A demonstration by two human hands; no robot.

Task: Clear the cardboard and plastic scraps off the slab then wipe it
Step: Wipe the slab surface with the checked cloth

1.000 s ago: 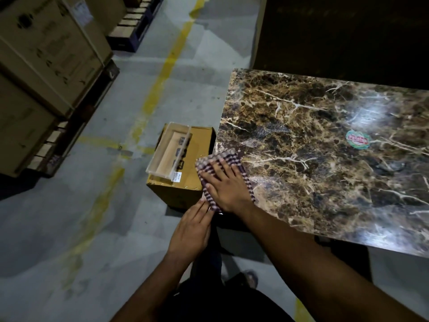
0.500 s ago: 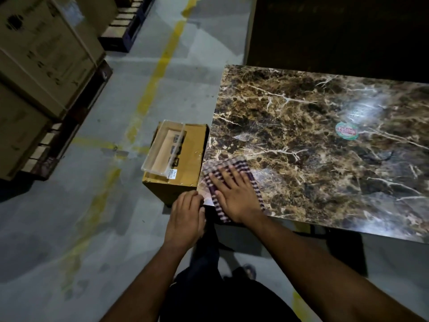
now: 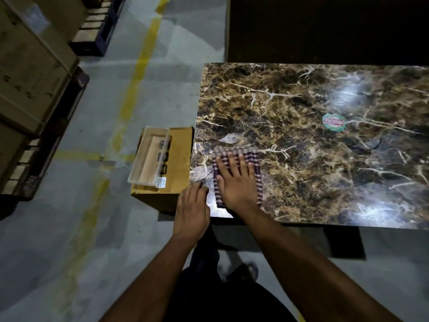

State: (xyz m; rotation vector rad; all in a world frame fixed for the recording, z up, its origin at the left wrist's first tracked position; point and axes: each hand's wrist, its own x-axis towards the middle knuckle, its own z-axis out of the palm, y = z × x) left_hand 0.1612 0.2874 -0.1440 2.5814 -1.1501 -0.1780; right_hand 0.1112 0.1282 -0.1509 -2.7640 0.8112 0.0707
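The slab (image 3: 313, 145) carries no visible scraps (clearing appears done); wiping is under way near its left corner. The right hand (image 3: 236, 182), fingers spread, presses the cloth (image 3: 236, 152) flat. The left hand (image 3: 192, 205) rests, fingers straight, on the slab's edge.

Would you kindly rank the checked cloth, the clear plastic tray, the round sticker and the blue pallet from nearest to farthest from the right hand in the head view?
1. Checked cloth: under the right hand, on the slab's near left corner.
2. Clear plastic tray: left, on the cardboard box beside the slab.
3. Round sticker: right, farther back on the slab.
4. Blue pallet: far upper left on the floor.
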